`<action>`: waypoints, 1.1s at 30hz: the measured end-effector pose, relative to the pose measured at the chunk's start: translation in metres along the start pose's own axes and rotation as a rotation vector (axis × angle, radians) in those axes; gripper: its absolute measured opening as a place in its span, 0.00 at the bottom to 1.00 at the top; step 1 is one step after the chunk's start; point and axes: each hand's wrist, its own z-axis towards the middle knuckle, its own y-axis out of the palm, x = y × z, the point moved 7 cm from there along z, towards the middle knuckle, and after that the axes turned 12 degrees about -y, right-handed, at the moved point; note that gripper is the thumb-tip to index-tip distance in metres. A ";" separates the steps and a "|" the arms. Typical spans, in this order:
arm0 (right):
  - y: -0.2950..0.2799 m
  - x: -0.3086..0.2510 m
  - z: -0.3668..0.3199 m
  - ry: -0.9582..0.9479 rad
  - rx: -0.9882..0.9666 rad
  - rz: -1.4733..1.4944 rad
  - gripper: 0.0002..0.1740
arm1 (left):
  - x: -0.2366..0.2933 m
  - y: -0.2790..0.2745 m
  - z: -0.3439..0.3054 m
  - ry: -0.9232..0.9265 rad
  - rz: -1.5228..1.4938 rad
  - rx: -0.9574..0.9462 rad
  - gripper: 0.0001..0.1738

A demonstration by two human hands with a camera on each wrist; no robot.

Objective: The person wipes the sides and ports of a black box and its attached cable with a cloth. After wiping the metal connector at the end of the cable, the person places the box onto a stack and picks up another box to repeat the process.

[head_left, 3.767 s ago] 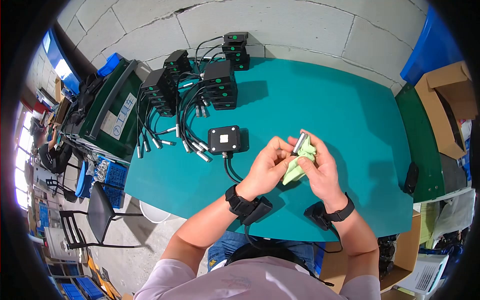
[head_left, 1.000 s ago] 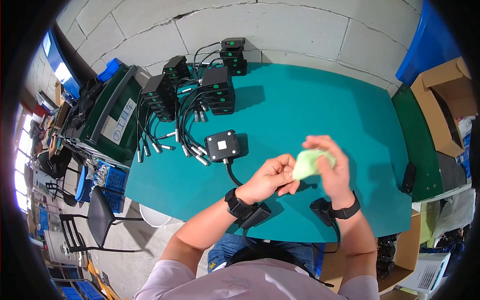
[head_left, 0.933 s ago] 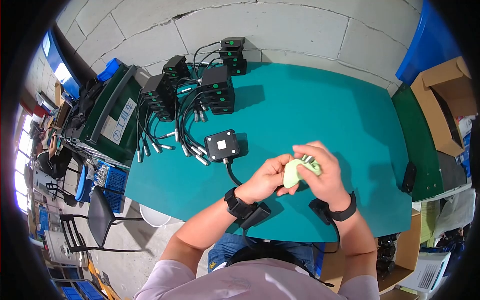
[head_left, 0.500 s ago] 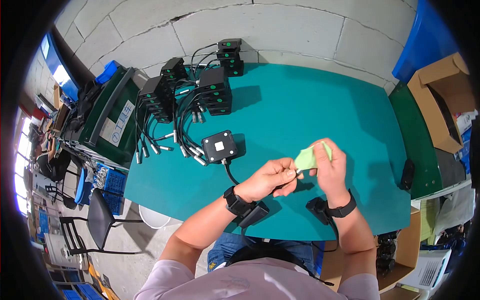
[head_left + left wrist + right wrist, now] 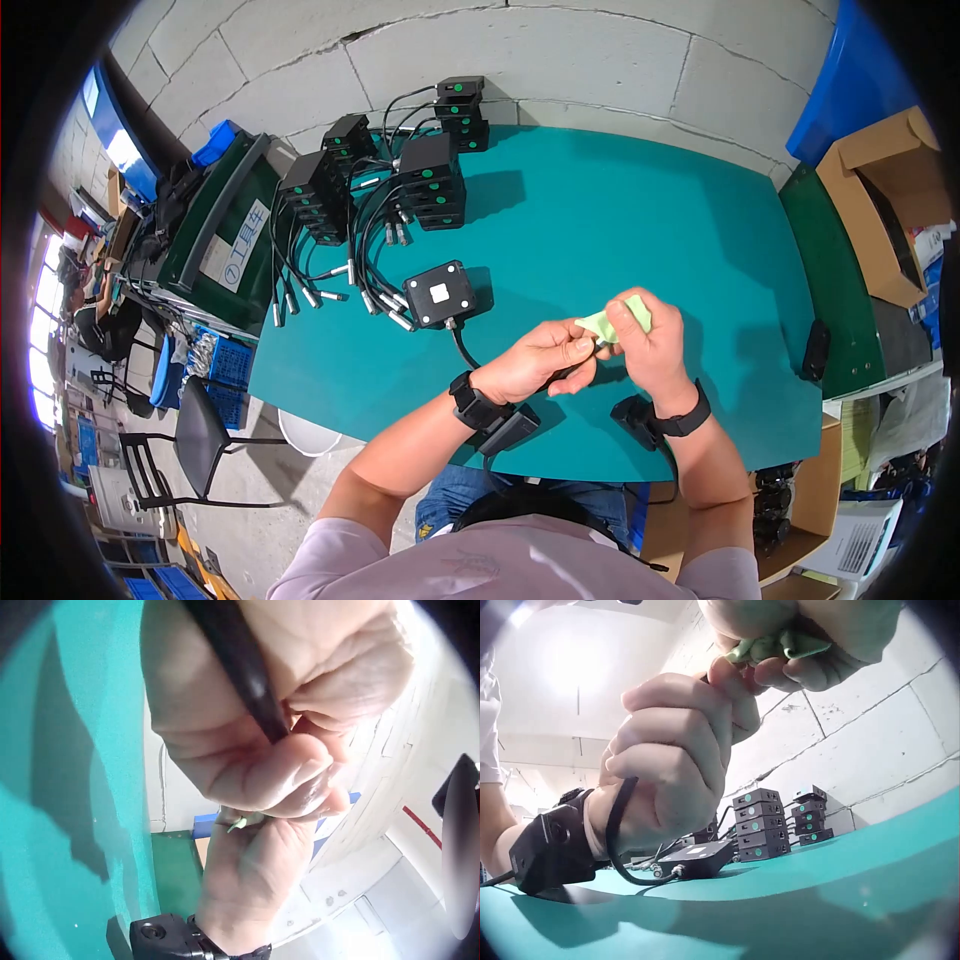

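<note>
My left hand (image 5: 540, 357) grips a black cable (image 5: 244, 667), its fingers curled round it near the end. The cable loops back to a flat black box (image 5: 440, 293), which lies on the green table with a white square label and pale corner dots on top. Just right of the left fingers, my right hand (image 5: 655, 345) holds a light green cloth (image 5: 600, 325) bunched between thumb and fingers. In the right wrist view the cloth (image 5: 765, 649) shows in folds right at the left fingertips. Cloth and fingers hide the cable's tip.
Stacks of black boxes (image 5: 432, 180) with green dots stand at the back left, their cables ending in silver connectors (image 5: 400, 322). A small black object (image 5: 816, 350) lies by the table's right edge. Cardboard boxes (image 5: 885, 205) stand to the right, a chair (image 5: 200, 435) on the left.
The cloth has been drawn back and forth at the cable's end by the right hand. A silver connector seen in it earlier is now hidden. The left hand has barely moved over the last second.
</note>
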 end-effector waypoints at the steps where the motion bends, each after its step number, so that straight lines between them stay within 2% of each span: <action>1: -0.001 0.007 -0.001 0.096 0.028 0.118 0.12 | 0.000 0.000 0.000 0.000 0.001 -0.001 0.18; 2: 0.000 0.013 -0.003 0.192 0.054 0.237 0.13 | -0.001 0.000 0.001 0.003 -0.018 0.007 0.17; 3: 0.000 0.013 -0.003 0.191 0.053 0.238 0.13 | -0.001 -0.001 0.001 0.007 -0.038 0.016 0.17; 5: 0.000 0.017 -0.005 0.251 0.146 0.464 0.15 | -0.001 -0.001 -0.002 0.021 -0.032 0.018 0.17; 9: -0.005 0.009 0.001 0.169 0.222 0.457 0.13 | 0.003 0.000 -0.004 0.042 -0.045 0.007 0.17; 11: 0.002 -0.007 0.005 0.009 0.146 0.336 0.12 | 0.003 0.000 -0.004 0.044 -0.054 0.006 0.17; 12: 0.002 -0.007 0.005 0.011 0.145 0.337 0.12 | 0.003 0.001 -0.004 0.044 -0.061 0.002 0.17; 14: 0.005 -0.018 0.006 -0.149 -0.018 -0.030 0.12 | 0.000 -0.001 -0.002 0.024 -0.061 0.004 0.17; 16: 0.000 -0.011 0.004 -0.127 -0.006 -0.096 0.15 | -0.001 -0.001 -0.001 0.005 -0.059 0.006 0.17; 18: 0.003 0.010 -0.004 0.238 0.009 0.180 0.17 | 0.001 0.002 -0.001 0.010 -0.033 -0.005 0.17; 22: 0.001 0.020 -0.005 0.360 0.046 0.402 0.18 | 0.002 0.004 -0.002 0.013 0.019 0.015 0.17; 24: -0.004 0.009 0.002 0.177 0.120 0.365 0.15 | 0.000 0.001 -0.002 0.021 -0.003 0.021 0.16; 25: -0.003 0.011 0.002 0.175 0.119 0.363 0.15 | 0.001 0.001 -0.002 0.024 -0.003 0.020 0.16; 27: 0.003 -0.006 0.006 -0.128 -0.035 0.054 0.12 | 0.001 -0.001 -0.002 0.009 -0.033 0.056 0.12; 28: 0.002 -0.008 0.006 -0.131 -0.040 0.055 0.12 | 0.001 -0.001 -0.002 0.015 -0.034 0.059 0.12; 30: -0.006 0.010 0.002 0.182 0.039 0.091 0.10 | 0.003 -0.006 -0.001 0.030 0.141 0.176 0.14; 31: -0.008 0.009 0.004 0.173 0.027 0.093 0.10 | 0.004 -0.006 -0.004 0.007 0.140 0.166 0.16; 33: -0.024 0.017 0.006 0.261 0.201 0.214 0.12 | 0.008 -0.006 -0.006 0.063 0.236 0.213 0.16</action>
